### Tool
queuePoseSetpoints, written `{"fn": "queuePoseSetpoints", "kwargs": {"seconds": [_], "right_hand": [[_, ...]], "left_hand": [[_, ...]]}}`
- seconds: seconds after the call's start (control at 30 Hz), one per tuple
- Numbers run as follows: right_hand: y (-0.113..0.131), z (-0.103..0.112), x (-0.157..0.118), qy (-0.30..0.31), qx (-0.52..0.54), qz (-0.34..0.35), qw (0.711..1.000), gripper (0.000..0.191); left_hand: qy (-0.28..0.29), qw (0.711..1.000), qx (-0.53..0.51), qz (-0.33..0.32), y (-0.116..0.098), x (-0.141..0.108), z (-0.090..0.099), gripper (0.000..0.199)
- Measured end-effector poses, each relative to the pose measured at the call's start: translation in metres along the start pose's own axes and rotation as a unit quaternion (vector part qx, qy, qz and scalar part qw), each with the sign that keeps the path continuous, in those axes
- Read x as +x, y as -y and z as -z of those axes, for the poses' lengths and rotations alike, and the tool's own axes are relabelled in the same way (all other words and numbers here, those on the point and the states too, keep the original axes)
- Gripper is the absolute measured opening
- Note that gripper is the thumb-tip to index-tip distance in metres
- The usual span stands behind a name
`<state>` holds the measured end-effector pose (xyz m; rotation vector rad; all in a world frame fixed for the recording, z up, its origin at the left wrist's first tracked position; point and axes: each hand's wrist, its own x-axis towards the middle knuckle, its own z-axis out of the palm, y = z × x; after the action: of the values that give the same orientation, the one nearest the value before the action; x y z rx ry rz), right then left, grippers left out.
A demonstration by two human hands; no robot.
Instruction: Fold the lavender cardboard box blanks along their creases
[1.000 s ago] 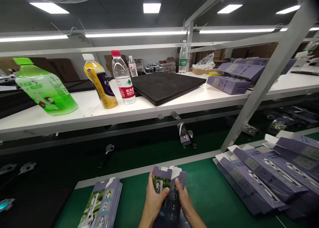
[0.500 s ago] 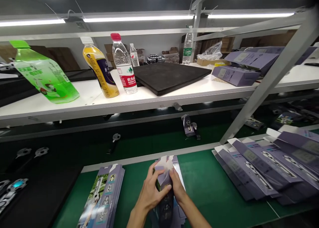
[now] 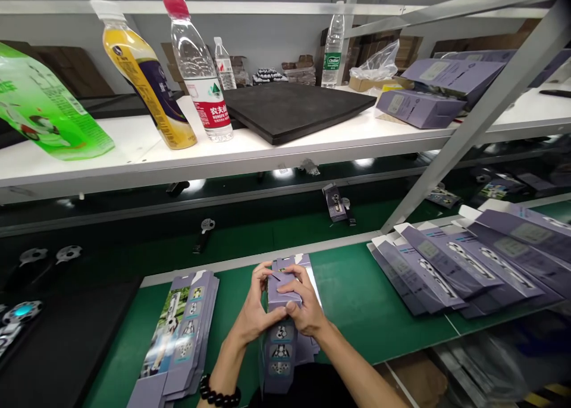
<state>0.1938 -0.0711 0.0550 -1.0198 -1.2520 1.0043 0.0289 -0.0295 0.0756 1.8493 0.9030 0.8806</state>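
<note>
A purple printed carton with small pictures of black-and-white items stands out in front of me, tilted, its end facing up and away. My left hand wraps the carton's left side, fingers at the end panel and thumb across the front. From the right, my right hand grips it too, with bent fingers lying on the end panel and the thumb meeting the left thumb. Beneath the carton lie more flat purple cartons, partly hidden. Left of my hands is a stack of flat cartons with green pictures.
Several open-ended purple cartons lie in a row at right on the green bench. At left is a black mat with ball-patterned gadgets. A white shelf with bottles and a slanted post stand ahead.
The carton's pale end flaps, standing up before, are now folded down, with a purple panel on top. My right fingers have moved onto the end. The view has tilted down.
</note>
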Motion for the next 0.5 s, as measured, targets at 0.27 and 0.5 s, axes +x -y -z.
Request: {"fn": "queuePoseSetpoints", "kwargs": {"seconds": [0.27,0.5], "right_hand": [[0.016,0.02,0.0,0.054,0.017,-0.156,0.986,0.097],[0.03,0.064,-0.013,0.175,0.055,-0.366,0.912,0.099]], "left_hand": [[0.017,0.998,0.057,-0.026,0.003,0.004,0.001,0.084],[0.189,0.962,0.116,-0.157,-0.017,0.004,-0.041,0.088]]}}
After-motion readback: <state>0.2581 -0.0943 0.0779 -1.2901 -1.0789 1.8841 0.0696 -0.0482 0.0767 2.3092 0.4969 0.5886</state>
